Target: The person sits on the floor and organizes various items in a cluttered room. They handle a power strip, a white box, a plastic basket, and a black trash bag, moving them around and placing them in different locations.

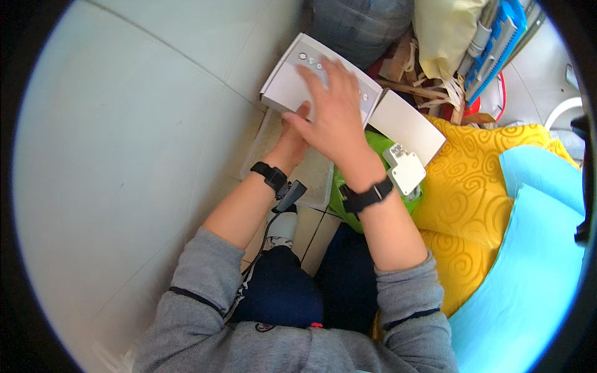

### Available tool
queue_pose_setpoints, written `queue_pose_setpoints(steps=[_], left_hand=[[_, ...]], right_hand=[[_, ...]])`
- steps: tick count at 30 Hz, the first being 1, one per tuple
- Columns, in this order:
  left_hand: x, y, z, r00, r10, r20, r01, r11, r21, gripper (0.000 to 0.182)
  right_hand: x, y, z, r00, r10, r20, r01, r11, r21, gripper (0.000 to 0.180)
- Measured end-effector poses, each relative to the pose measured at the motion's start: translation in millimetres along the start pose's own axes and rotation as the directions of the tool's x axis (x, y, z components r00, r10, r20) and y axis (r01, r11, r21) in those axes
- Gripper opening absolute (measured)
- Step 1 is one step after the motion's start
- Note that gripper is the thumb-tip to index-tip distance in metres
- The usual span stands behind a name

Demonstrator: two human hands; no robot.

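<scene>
A flat white cardboard box (289,79) with a row of small printed icons lies at the upper middle, tilted in the view. Over its top face is my right hand (333,105), slightly blurred, fingers spread; whether it touches the box cannot be told. Lower and to the left, my left hand (293,140) is at the box's near edge, its fingers partly hidden behind my right hand and the box, so its hold is unclear. Beneath the hands stands a clear plastic bin (329,184). Right of my right wrist lies a white plastic device (407,173) with corner screws, over a green plastic bag (347,205).
A white panel (406,123) adjoins the box's right side. Yellow patterned fabric (466,200) and light blue sheets (536,261) fill the right. A dark bag (361,28), wood pieces (410,88) and a blue toothed tool (499,51) stand behind. The tiled wall (116,140) bounds the left.
</scene>
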State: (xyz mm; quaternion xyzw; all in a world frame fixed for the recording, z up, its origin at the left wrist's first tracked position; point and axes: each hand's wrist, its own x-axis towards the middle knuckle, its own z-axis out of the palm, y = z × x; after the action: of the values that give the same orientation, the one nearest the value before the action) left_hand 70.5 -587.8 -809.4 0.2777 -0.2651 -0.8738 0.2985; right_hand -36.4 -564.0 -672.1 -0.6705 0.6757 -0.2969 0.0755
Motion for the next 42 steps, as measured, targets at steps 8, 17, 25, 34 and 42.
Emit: queue_pose_setpoints(steps=[8,17,25,34,42], left_hand=[[-12,5,-11,0.981,-0.103,-0.166,0.120,0.988,0.096,0.079],[-9,4,-81,0.914,0.167,-0.370,0.131,0.741,0.659,0.067],[-18,23,-81,0.813,0.105,-0.573,0.284,0.788,0.546,0.033],[-28,28,-59,0.859,0.249,-0.447,0.286,0.490,0.823,0.056],[-31,34,-39,0.824,0.154,-0.546,0.453,0.399,0.797,0.054]], right_hand=[[54,-7,60,0.924,-0.074,0.375,0.229,0.893,-0.388,0.040],[47,-13,57,0.892,-0.096,0.443,0.306,0.848,-0.433,0.035],[13,-27,61,0.942,-0.027,0.334,0.175,0.889,-0.424,0.035],[12,-17,99,0.899,0.025,0.436,0.193,0.874,-0.446,0.048],[-8,14,97,0.961,-0.008,0.276,0.095,0.948,-0.302,0.075]])
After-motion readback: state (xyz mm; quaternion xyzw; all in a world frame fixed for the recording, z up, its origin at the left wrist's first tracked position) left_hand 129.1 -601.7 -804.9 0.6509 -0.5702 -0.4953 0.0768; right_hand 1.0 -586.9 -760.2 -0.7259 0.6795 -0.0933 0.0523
